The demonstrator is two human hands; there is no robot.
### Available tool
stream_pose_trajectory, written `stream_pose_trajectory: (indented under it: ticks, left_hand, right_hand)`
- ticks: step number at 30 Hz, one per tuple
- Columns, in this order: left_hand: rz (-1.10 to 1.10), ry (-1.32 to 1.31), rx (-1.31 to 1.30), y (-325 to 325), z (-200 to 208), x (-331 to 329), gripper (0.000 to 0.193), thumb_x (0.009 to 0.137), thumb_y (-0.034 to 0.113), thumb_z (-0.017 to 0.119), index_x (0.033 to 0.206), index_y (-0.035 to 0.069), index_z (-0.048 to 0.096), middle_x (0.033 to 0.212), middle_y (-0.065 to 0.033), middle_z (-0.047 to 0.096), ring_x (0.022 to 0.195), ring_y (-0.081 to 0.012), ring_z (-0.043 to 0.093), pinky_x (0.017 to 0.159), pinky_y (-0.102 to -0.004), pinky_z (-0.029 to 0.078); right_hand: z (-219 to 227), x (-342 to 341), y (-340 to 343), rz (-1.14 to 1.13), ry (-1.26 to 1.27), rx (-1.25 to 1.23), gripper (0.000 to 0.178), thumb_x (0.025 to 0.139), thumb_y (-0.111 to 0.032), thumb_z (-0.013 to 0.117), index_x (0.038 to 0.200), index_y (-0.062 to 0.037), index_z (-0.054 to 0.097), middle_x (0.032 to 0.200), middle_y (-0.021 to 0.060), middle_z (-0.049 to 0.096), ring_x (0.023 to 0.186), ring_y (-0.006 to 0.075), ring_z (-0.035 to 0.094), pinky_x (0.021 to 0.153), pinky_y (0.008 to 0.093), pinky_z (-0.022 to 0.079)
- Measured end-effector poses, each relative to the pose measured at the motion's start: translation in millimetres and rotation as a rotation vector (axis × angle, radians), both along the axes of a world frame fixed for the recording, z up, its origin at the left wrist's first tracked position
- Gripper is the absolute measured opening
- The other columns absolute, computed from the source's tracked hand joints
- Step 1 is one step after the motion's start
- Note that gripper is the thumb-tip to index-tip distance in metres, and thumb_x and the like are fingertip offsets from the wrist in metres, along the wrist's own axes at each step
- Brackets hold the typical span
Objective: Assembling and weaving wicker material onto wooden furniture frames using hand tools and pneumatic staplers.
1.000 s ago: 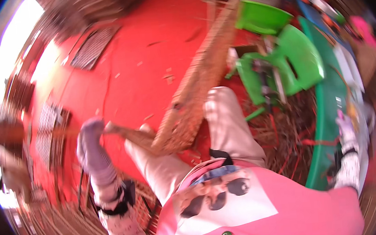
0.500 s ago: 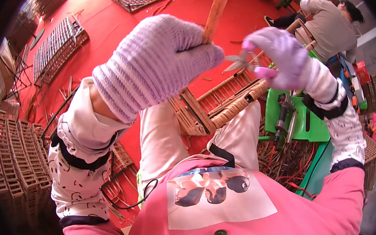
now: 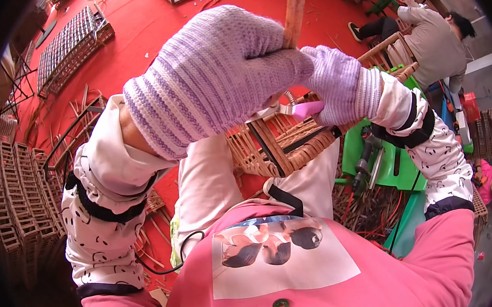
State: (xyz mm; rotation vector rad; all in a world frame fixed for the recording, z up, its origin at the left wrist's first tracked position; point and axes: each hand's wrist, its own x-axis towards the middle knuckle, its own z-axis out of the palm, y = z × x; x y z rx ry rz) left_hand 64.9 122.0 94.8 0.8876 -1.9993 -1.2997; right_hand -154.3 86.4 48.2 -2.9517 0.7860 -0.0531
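My left hand (image 3: 221, 74), in a purple and white striped knit glove, is closed around a brown wooden strip (image 3: 296, 11) that rises past the top edge of the view. Right beside it, my right hand (image 3: 333, 81) in a matching glove grips pruning shears (image 3: 306, 110) with a pink handle and a coiled spring. Their blades are tucked behind or under the left hand, so what lies between them is hidden. Below both hands a woven rattan frame (image 3: 280, 144) rests across my thighs.
A power drill (image 3: 366, 157) lies on a green plastic stool (image 3: 402, 163) to the right, above a heap of offcut strips (image 3: 362, 213). Woven racks (image 3: 16, 197) stand stacked at left. On the red floor lies a lattice panel (image 3: 76, 48). A co-worker (image 3: 435, 40) sits at far right.
My right hand has moved left with the pruning shears and now meets the left hand. The wooden strip stands more upright.
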Motion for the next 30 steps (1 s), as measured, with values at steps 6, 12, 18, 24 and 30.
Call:
stream_pose_trajectory:
  ticks: [6,12,18,24,30]
  left_hand:
    - [0.037,-0.046,-0.072,-8.9,-1.7,0.7,0.022,0.085,0.02,0.056,0.085,-0.002,0.061,0.067,-0.0042,0.06,0.059,-0.008,0.058,0.054,-0.0209,0.047]
    - [0.284,0.15,0.007,13.5,-10.3,33.4,0.024,0.087,0.02,0.051,0.094,0.0,0.06,0.063,-0.0053,0.058,0.052,-0.0107,0.055,0.05,-0.0213,0.044]
    - [0.388,0.07,0.271,44.3,-81.2,59.8,0.022,0.085,0.015,0.054,0.101,0.0,0.058,0.064,-0.005,0.06,0.051,-0.0095,0.055,0.047,-0.0198,0.045]
    - [0.597,-0.554,0.416,30.8,-209.0,124.1,0.026,0.082,0.026,0.06,0.09,0.001,0.06,0.065,-0.0035,0.058,0.054,-0.0144,0.056,0.05,-0.026,0.045]
    - [0.44,0.007,0.532,65.2,-122.0,38.9,0.043,0.085,0.038,0.053,0.108,0.001,0.054,0.082,-0.009,0.059,0.061,-0.0163,0.057,0.055,-0.0278,0.05]
  right_hand:
    - [15.5,-5.2,21.2,-0.129,0.114,-0.172,0.031,0.071,-0.026,0.065,0.095,-0.0094,0.057,0.087,0.0082,0.059,0.079,0.0287,0.057,0.072,0.0377,0.045]
    - [16.9,-103.0,71.9,-0.712,-0.488,-0.552,0.029,0.07,-0.019,0.06,0.097,-0.0072,0.056,0.087,0.0114,0.061,0.08,0.0278,0.06,0.072,0.0344,0.048]
    - [-80.1,-284.6,208.5,-1.878,-0.079,0.053,0.065,0.062,-0.026,0.067,0.121,-0.0077,0.045,0.1,0.0134,0.059,0.084,0.0274,0.06,0.075,0.0354,0.047]
    - [-151.6,-326.4,256.6,-2.081,0.172,0.086,0.072,0.063,-0.035,0.066,0.125,-0.0082,0.041,0.12,0.0136,0.048,0.103,0.0275,0.051,0.089,0.04,0.041]
    - [-172.2,-195.6,162.8,-1.175,-0.84,0.085,0.024,0.078,-0.022,0.059,0.093,-0.0031,0.061,0.091,0.0125,0.062,0.085,0.0279,0.059,0.076,0.0335,0.046]
